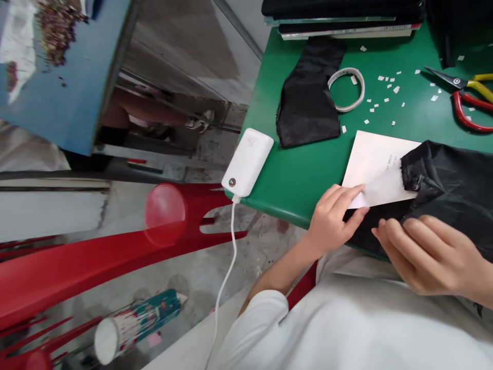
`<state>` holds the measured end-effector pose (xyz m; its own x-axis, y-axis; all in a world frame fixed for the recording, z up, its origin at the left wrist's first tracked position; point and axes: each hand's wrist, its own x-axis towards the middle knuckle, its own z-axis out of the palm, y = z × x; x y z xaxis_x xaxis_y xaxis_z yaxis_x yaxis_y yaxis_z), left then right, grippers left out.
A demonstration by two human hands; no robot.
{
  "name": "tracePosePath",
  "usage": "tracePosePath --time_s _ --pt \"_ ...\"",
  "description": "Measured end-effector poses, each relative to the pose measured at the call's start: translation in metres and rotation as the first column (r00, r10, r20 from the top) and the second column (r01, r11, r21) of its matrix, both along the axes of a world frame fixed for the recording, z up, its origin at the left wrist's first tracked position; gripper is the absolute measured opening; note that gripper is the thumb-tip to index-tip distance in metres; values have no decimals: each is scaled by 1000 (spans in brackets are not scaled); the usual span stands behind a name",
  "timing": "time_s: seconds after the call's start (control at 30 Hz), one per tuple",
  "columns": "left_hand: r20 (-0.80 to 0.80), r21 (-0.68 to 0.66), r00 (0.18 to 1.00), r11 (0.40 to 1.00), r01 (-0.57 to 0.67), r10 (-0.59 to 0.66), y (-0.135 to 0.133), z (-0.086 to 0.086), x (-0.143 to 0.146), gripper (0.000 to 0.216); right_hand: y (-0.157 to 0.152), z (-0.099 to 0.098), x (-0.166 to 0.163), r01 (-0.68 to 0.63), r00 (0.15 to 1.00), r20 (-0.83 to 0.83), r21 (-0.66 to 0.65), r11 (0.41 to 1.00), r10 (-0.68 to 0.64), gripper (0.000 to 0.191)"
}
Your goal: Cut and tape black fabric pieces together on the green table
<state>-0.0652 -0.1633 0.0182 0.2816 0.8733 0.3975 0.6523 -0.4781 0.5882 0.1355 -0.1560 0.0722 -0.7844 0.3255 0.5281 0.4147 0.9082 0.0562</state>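
green table | left hand palm-down, grip pinching white paper | right hand curled, cannot tell its grip

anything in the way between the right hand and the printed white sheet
Yes: black cloth lies between the right hand and the white sheet, overlapping its right side. Nothing visible blocks the left hand.

White power bank at corner of green table, cable running off it. Pale tape roll lying flat, white paper scraps scattered between it and red-and-yellow-handled scissors. Red plastic chair alongside, teal-and-white canister near it. Over on blue table, brownish heap of small bits.
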Motion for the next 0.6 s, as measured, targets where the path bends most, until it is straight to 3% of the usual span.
tracePosePath --time_s 0.13,0.2,0.3,0.37,0.43,0.5,0.57,0.6 --pt "71 35 997 998 -44 42 -1 -6 2 25 -19 6 -5 -16 1000 -26 -86 996 14 6" --pt "100 36 994 998 -52 48 0 -7 1 24 -26 7 -5 37 999 15 -196 980 -34 12" --pt "139 37 989 998 -53 47 1 -6 1 24 -25 0 -3 254 962 204 -421 871 -182 34" --pt "171 41 984 998 -52 44 1 -5 1 24 -19 -8 -1 317 945 247 -538 781 -214 35" --pt "191 51 981 997 -57 46 0 -3 2 25 -10 -16 -2 232 972 158 -719 655 -172 36" --pt "187 66 981 996 -68 54 -2 1 3 25 -3 -20 -4 65 988 0 -908 414 -156 36" --pt "160 82 985 994 -73 59 -4 5 4 26 0 -21 -7 -83 961 -125 -981 173 -248 39" --pt "140 90 988 993 -72 59 -4 7 4 26 1 -20 -8 -131 938 -150 -988 81 -313 42"
